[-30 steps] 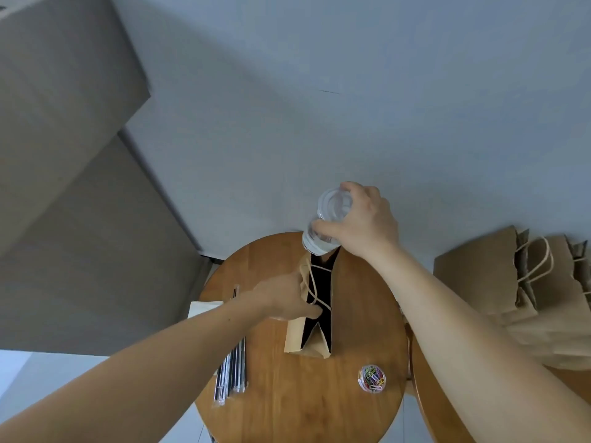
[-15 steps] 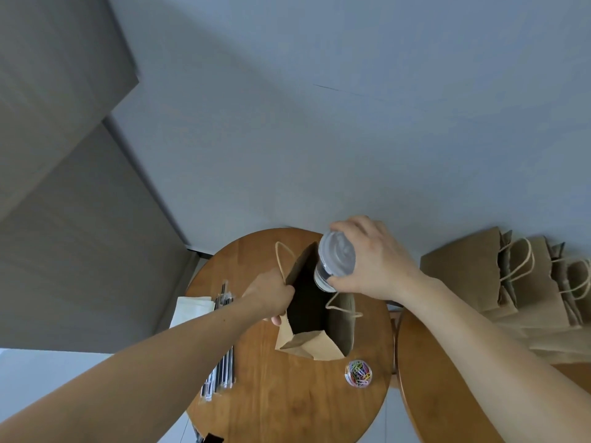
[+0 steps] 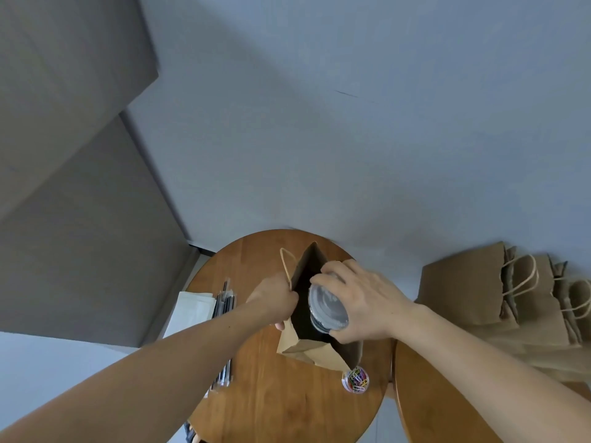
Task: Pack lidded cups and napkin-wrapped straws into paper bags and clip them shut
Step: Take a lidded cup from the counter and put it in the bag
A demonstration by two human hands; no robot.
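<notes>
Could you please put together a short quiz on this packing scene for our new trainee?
1. True or false: the right hand grips the lidded cup at the mouth of the open paper bag.
2. What does the left hand hold? A: the open bag's edge. B: the paper clip tub. C: a spare bag.
3. Fill the gap: the straws lie on the table next to the white ___.

Key: 1 true; 2 A; 3 napkins.
</notes>
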